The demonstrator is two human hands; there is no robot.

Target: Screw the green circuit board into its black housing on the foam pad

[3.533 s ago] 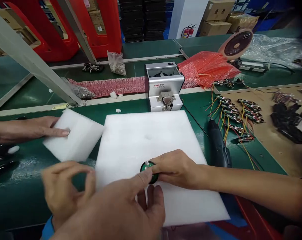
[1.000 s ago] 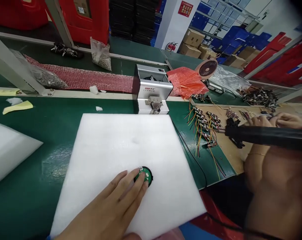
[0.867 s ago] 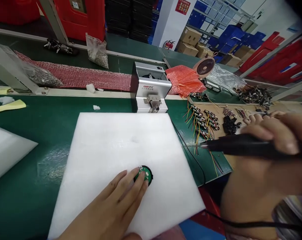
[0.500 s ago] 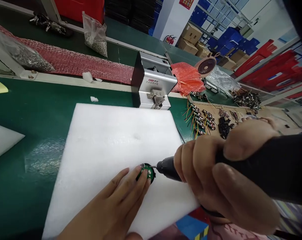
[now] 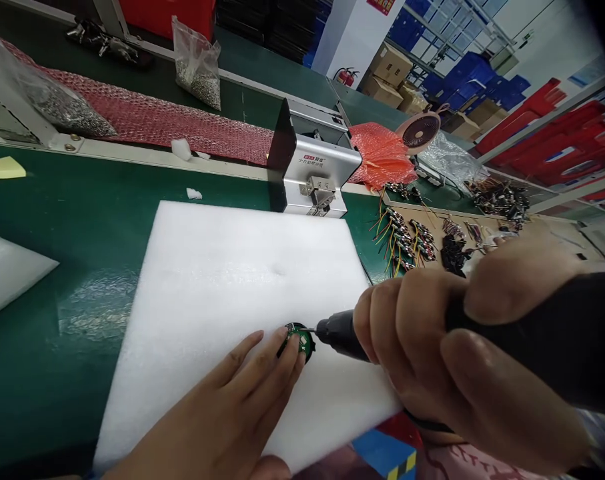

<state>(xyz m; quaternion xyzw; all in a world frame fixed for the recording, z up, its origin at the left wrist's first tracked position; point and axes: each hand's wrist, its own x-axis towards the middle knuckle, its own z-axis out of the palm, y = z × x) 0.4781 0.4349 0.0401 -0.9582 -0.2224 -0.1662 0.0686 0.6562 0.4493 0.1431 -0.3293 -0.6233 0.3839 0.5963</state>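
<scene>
A small round black part with a green circuit board (image 5: 299, 339) lies on a white foam sheet (image 5: 242, 280) on the green bench. My left hand (image 5: 232, 410) lies flat on the foam, its fingertips pressing the part's left edge. My right hand (image 5: 462, 360) grips a black electric screwdriver (image 5: 338, 333) close to the camera. The screwdriver's thin bit touches the right side of the circuit board.
A silver screw feeder box (image 5: 313, 170) stands behind the foam. Wired small boards (image 5: 407, 237) lie on a brown mat at right. Red bubble wrap (image 5: 157, 123), bags of screws (image 5: 198, 67), a pink fan (image 5: 421, 130) sit further back. Another foam piece (image 5: 7, 270) lies left.
My right hand brought the screwdriver from the right side down to the part, where its bit now rests. My left hand has stayed on the part. The co-worker's hands seen earlier are gone.
</scene>
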